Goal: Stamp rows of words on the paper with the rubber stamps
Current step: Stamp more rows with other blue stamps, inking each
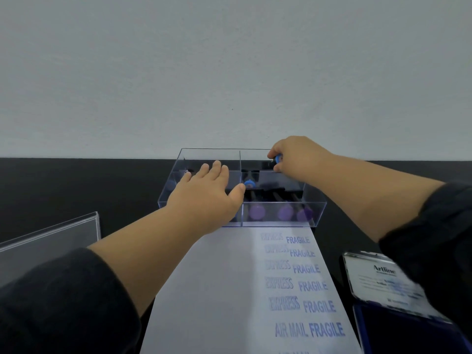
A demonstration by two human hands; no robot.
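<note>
A white paper (224, 290) lies on the black table, stamped down its right side with blue rows reading EXPRESS, FRAGILE and AIR MAIL. Beyond it stands a clear divided box (316, 208) holding several rubber stamps (256, 213) with blue-purple knobs. My left hand (207, 198) rests flat over the box's left half, fingers spread, thumb beside an upright blue stamp knob (249, 183). My right hand (296, 157) is over the box's far right compartment, fingers pinched on a blue-knobbed stamp (278, 158), mostly hidden by the hand.
An open blue ink pad (398, 325) with its labelled lid (378, 274) raised sits at the right of the paper. A clear acrylic stand (51, 241) is at the left. A pale wall rises right behind the box.
</note>
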